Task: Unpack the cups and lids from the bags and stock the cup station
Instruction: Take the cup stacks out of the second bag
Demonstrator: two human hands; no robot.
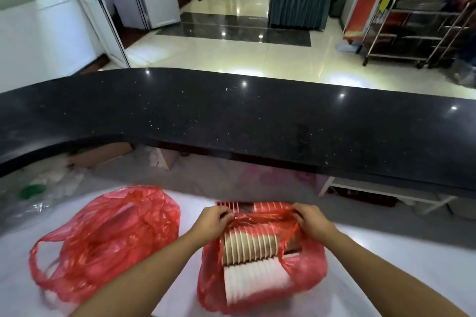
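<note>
hands are working at the mouth of the red bag (pixel 260 273) lying on the white surface (pixel 386 265) before us. we are pinching its plastic with our left hand (pixel 215 221) and gripping the opposite edge with our right hand (pixel 313 221). stacked cups (pixel 251 252) are lying on their side inside it. a second red bag (pixel 103 242) is sitting just to the left, below the black counter (pixel 231 116).
</note>
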